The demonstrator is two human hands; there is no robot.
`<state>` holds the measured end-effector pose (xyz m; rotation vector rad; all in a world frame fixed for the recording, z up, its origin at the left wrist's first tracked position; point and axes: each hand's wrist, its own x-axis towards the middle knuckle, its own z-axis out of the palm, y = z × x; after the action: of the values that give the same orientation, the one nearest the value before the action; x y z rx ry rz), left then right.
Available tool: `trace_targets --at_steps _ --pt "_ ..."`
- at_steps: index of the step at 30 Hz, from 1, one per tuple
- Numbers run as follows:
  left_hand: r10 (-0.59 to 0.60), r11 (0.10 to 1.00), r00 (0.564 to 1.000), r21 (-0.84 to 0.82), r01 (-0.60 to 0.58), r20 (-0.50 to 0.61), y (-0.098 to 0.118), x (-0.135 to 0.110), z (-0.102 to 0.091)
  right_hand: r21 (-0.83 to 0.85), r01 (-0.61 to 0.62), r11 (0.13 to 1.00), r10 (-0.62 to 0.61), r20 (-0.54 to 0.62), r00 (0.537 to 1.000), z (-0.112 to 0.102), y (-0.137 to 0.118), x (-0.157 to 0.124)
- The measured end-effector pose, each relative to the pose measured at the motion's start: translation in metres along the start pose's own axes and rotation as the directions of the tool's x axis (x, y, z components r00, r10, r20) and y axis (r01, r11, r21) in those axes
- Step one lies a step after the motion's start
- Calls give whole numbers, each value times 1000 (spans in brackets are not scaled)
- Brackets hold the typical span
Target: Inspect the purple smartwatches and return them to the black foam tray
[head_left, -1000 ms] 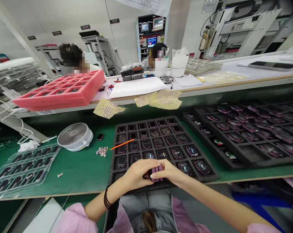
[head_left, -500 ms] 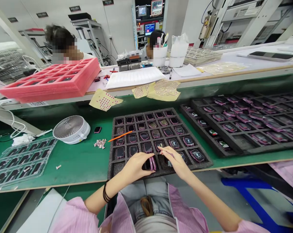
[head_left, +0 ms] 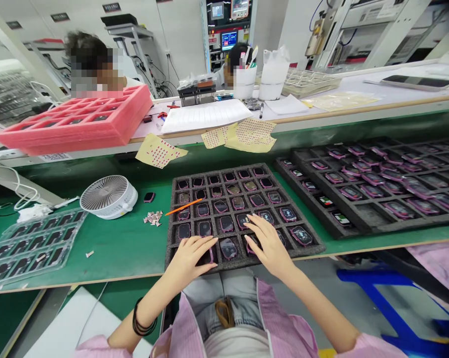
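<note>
A black foam tray (head_left: 243, 258) with smartwatches in its compartments lies in front of me. My left hand (head_left: 190, 254) is over the front row at the left, thumb and fingers around the edges of a purple-framed smartwatch (head_left: 210, 255) at its compartment. To the right of it, another smartwatch (head_left: 228, 248) lies face up in the front row. My right hand (head_left: 269, 247) rests over the tray's front right part, fingers spread, fingertips at the watches there and partly hiding them. An orange stick (head_left: 183, 207) lies across the tray's left side.
Left of the tray are a white fan (head_left: 109, 197), a loose watch (head_left: 149, 197), a pile of small tabs (head_left: 153, 218) and a clear plastic tray (head_left: 34, 246). More foam trays (head_left: 362, 219) with watches stand at right. A pink foam tray (head_left: 123, 119) sits on the shelf; two people are behind it.
My left hand has moved left along the front row; one watch now lies in the compartment where two purple frames were pinched. My right hand's fingers have spread over the tray.
</note>
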<state>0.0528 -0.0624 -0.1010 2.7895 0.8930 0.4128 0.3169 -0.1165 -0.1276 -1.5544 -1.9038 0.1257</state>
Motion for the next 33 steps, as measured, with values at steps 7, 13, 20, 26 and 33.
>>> trace_targets --at_steps 7,13,20,26,33 --pt "41 993 993 106 -53 113 3 -12 10 16 28 999 -30 113 993 4 2 5" --pt "-13 996 1000 88 12 15 10 -9 14 68 29 997 -28 -17 999 4 6 -1" --pt "-87 985 968 127 120 -235 27 -6 26 31 51 998 -48 -84 995 -8 4 -20" --pt "-45 999 997 -16 44 -64 15 -3 11 40 122 992 -124 37 992 -12 17 -28" --pt "-127 980 987 -165 109 -102 -5 -11 -7 119 108 987 -112 30 993 -14 34 -18"
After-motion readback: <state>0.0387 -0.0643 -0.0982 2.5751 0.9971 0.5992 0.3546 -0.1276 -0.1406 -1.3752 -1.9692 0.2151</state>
